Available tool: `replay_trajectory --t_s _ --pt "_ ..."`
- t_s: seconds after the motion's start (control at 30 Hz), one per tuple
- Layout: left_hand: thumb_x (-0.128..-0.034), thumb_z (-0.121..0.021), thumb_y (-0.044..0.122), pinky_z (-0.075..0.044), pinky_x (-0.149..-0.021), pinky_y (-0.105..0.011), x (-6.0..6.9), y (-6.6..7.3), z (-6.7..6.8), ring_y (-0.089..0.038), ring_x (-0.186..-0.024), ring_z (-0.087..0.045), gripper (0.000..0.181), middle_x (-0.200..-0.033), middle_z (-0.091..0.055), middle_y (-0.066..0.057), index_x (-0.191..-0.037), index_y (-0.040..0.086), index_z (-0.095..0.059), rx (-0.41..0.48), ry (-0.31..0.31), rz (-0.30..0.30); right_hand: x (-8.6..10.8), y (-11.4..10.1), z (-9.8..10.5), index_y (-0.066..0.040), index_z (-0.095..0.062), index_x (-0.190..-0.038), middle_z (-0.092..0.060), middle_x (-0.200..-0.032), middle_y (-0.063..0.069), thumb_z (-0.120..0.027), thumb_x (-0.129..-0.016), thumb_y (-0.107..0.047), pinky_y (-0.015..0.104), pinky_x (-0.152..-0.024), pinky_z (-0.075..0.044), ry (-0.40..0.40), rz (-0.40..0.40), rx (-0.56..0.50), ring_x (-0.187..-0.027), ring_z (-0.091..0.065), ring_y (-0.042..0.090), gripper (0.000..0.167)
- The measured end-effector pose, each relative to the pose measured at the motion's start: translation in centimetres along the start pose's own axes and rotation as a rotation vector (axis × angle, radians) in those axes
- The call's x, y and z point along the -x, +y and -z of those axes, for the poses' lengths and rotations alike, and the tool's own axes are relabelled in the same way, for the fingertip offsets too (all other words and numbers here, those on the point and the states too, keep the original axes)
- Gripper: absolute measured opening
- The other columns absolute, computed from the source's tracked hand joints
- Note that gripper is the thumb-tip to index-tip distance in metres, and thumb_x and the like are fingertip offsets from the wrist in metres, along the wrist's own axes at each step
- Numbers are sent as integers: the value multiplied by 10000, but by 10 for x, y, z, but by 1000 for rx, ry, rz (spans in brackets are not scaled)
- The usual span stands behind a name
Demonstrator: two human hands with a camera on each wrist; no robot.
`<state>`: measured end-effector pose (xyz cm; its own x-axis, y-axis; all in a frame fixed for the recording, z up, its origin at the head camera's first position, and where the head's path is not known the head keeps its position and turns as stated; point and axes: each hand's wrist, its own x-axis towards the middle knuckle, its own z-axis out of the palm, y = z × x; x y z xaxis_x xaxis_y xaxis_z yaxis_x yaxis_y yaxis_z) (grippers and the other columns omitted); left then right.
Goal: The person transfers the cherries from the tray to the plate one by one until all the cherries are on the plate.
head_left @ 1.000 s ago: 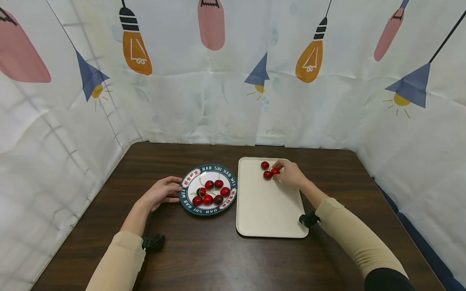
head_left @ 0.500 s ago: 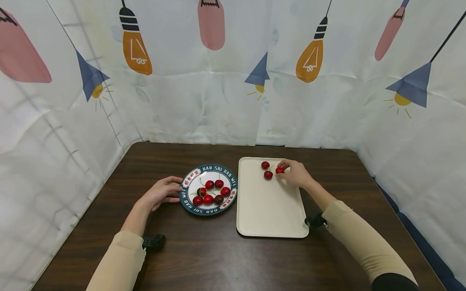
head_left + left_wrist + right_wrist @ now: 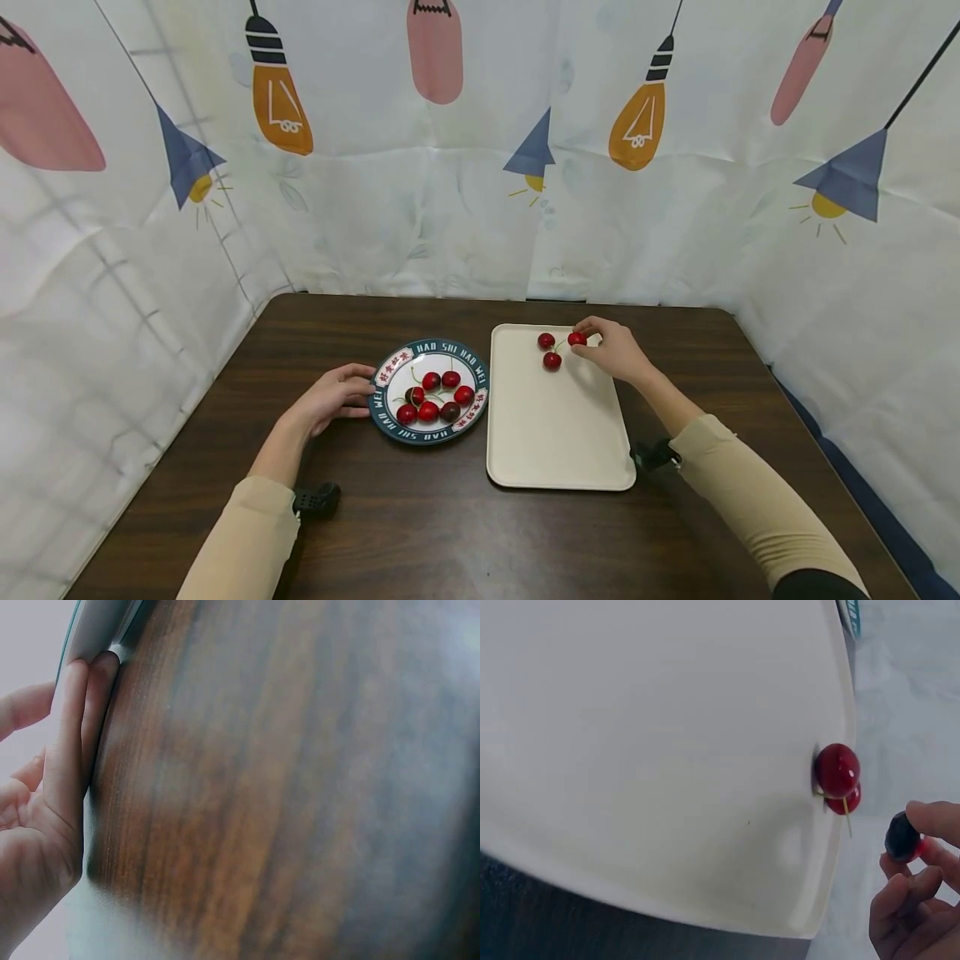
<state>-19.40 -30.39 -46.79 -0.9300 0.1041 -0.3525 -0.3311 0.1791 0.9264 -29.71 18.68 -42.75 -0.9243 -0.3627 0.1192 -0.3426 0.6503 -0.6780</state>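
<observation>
On the left of the table, a round plate (image 3: 472, 427) with a dark teal lettered rim holds several red cherries (image 3: 428, 411) with stems. My left hand (image 3: 335, 396) touches the plate's left edge with extended fingers; the left wrist view has those fingers (image 3: 69, 712) against the rim's underside. Toward the back right corner of a cream rectangular tray (image 3: 555, 433), my right hand (image 3: 615, 348) pinches a cherry (image 3: 576, 338) between thumb and fingertips, raised above the tray as the right wrist view shows. Left of it, two cherries lie on the tray, one behind (image 3: 546, 340) and one in front (image 3: 552, 361).
Plate and tray stand close together on a dark brown wooden table (image 3: 420, 533). A white curtain (image 3: 360, 225) printed with lamps and bulbs surrounds the table's back and sides. Black straps (image 3: 317, 498) sit on both wrists.
My right hand has drawn its cherry away from the other two on the tray, rightward and then toward the back. The left hand and plate have stayed put.
</observation>
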Motion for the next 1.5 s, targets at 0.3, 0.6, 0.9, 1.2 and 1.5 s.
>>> replay_trajectory --t_s 0.3,0.6,0.9,1.2,1.5 --pt "-1046 -592 150 -611 -852 -380 -1 -1 1 -233 -978 -662 516 -1226 -596 -187 -1492 -19 -393 -8 21 3 -4 -15 -7 -59 -664 -1232 -681 -1145 131 -747 -952 -168 471 -883 -504 -21 37 -34 -1112 -592 346 311" --pt "-1048 -589 143 -611 -852 -384 -2 -2 0 -236 -974 -661 512 -1221 -592 -188 -1488 -28 -391 -13 16 -4 -10 -29 -18 -72 -670 -1219 -682 -1153 106 -742 -952 -176 439 -859 -523 -49 58 -57 -1114 -596 321 296" --pt "-1052 -583 149 -609 -856 -383 -2 -1 1 -229 -976 -662 516 -1215 -603 -182 -1493 -29 -384 -5 15 -6 -11 -45 -29 -91 -668 -1223 -684 -1167 110 -753 -945 -170 324 -679 -523 -92 89 -51 -866 -612 237 301" --pt "-1047 -599 158 -613 -847 -377 -1 -1 -1 -225 -967 -653 536 -1229 -585 -185 -1498 -34 -382 -5 11 -6 -12 -57 -42 -82 -671 -1214 -694 -1148 91 -763 -931 -154 376 -825 -548 -117 123 -49 -1019 -614 302 307" --pt "-1049 -599 165 -614 -843 -377 0 2 -1 -216 -963 -655 547 -1223 -595 -175 -1505 -33 -370 -1 2 -7 -15 -68 -60 -83 -683 -1199 -694 -1118 49 -769 -923 -143 438 -936 -530 -155 150 -60 -1077 -618 293 295"
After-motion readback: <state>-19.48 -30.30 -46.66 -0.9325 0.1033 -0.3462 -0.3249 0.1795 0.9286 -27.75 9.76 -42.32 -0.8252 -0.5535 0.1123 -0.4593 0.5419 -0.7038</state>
